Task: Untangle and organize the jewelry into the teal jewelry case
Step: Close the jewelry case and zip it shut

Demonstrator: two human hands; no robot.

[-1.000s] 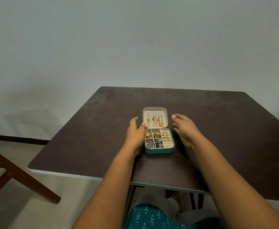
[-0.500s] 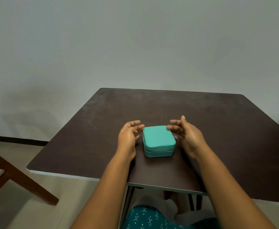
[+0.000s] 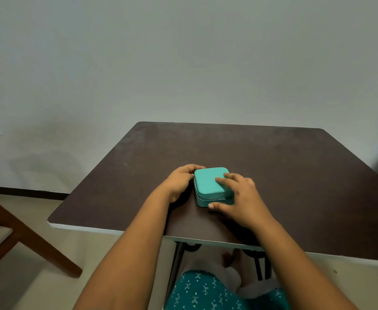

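Both hands on shut teal case (image 3: 209, 183)

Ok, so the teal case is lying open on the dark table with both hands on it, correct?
Not quite. The head view shows the teal jewelry case closed, lid down, none of its compartments visible. The rest holds: it sits on the dark table, the left hand curled against its left side, the right hand with fingers on the lid and thumb at the front edge.
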